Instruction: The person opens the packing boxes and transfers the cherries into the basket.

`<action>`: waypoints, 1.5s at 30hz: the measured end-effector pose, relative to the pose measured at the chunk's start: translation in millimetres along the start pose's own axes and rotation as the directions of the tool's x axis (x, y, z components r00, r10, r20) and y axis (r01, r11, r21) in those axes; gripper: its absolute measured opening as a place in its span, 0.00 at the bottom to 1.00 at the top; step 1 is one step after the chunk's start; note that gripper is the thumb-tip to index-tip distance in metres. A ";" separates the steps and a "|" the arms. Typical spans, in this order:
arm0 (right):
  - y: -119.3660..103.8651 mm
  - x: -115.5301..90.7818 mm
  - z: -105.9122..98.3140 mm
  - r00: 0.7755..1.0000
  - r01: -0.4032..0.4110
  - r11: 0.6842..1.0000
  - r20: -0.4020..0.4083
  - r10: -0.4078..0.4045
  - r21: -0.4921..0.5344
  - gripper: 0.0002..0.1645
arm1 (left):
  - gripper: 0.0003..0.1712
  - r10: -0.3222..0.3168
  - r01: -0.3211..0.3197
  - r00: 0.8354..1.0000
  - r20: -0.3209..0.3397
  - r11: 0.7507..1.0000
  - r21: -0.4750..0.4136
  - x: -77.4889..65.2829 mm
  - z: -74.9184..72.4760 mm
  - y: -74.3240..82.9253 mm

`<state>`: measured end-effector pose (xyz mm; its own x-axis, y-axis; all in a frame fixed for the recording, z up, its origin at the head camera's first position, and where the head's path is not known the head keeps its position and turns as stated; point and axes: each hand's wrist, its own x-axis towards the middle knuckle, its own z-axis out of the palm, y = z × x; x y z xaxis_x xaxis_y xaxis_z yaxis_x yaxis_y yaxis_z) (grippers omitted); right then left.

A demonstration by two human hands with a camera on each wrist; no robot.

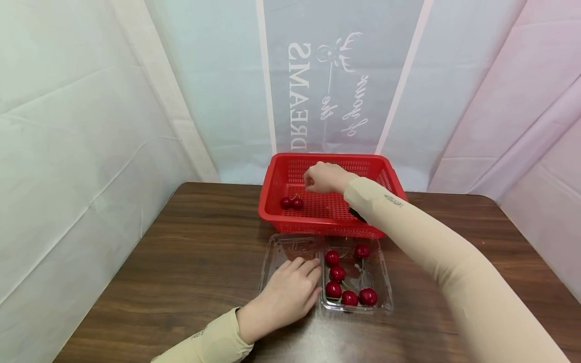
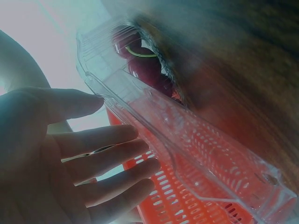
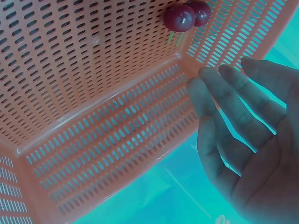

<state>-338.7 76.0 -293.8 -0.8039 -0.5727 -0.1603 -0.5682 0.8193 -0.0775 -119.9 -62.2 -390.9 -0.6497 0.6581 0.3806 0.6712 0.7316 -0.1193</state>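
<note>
My right hand hangs over the red plastic basket, its fingers loosely bent and nothing between them in the right wrist view. Two cherries with green stems lie on the basket floor, left of that hand in the head view. Fingers extended, my left hand touches the middle edge of a clear hinged plastic box that lies spread out. Several cherries, some with stems showing, sit in its right half. The left hand covers part of the box's left half.
The basket stands at the back of the brown wooden table, right behind the clear box. A printed cloth hangs behind it, and pale cloth walls close in both sides. My right sleeve crosses the table's right side.
</note>
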 end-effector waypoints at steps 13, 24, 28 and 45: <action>6.4 -24.1 -1.2 0.999 -0.001 1.000 -0.050 0.002 0.021 0.10 | 0.17 -0.005 0.006 1.000 0.009 1.000 -0.008 -0.7 -0.7 0.7; 8.2 -42.7 -2.1 0.997 0.025 1.000 -0.077 -0.024 0.007 0.09 | 0.17 -0.006 0.006 1.000 0.014 1.000 0.000 -1.3 -1.5 1.7; 11.0 -49.9 -0.3 0.993 0.034 0.999 -0.112 -0.034 -0.005 0.08 | 0.17 -0.009 0.009 1.000 0.017 1.000 0.000 -1.2 -1.5 2.3; 15.8 -82.1 6.2 0.978 0.077 0.997 -0.195 -0.079 -0.016 0.06 | 0.17 -0.013 0.013 1.000 0.022 1.000 -0.002 -0.9 -1.1 2.6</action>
<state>-280.6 136.2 -288.0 -0.7755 -0.6300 0.0415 -0.6312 0.7721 -0.0741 -117.2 -61.1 -390.5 -0.6661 0.6521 0.3621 0.6633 0.7399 -0.1123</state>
